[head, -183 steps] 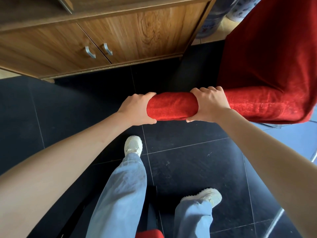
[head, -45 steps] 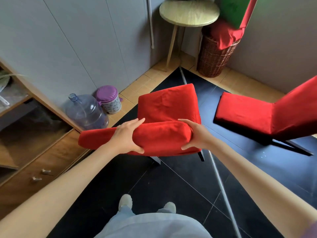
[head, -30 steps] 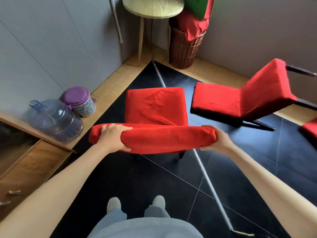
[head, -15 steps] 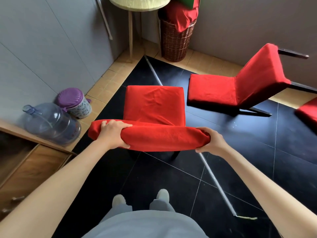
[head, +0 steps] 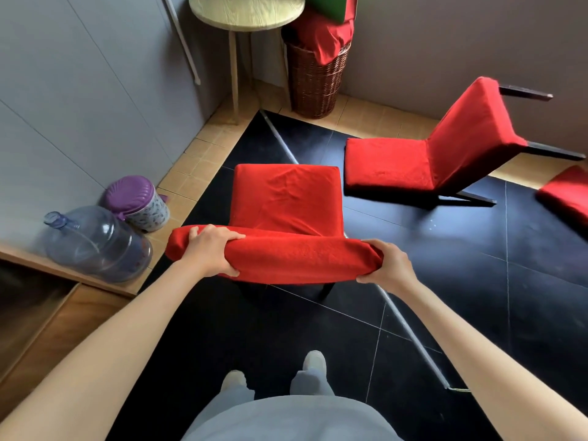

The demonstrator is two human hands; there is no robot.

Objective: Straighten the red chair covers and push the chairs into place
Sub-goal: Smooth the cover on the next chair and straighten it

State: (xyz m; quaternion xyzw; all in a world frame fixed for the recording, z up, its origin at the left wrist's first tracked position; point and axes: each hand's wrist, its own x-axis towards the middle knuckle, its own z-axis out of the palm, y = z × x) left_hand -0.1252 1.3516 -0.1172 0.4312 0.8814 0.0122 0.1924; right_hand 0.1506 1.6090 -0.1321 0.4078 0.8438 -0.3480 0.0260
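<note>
Chair point(head: 286, 202) barely shifted vs 0.5 s ago; left grip point(head: 211, 251) & right grip point(head: 386, 265) still clamped on backrest point(head: 296, 259).

the nearest chair's legs point(head: 324, 291) hide under its backrest point(head: 296, 259), and a red cushion point(head: 566, 195) at three o'clock is cut by the edge.

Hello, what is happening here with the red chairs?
A person stands behind a red-covered chair and holds the top of its backrest with both hands: the left hand grips near the left end, the right hand grips the right end. The seat cover shows some wrinkles. A second red chair lies tipped over on the dark floor, to the right. A water jug and a wicker basket stand by the walls.
</note>
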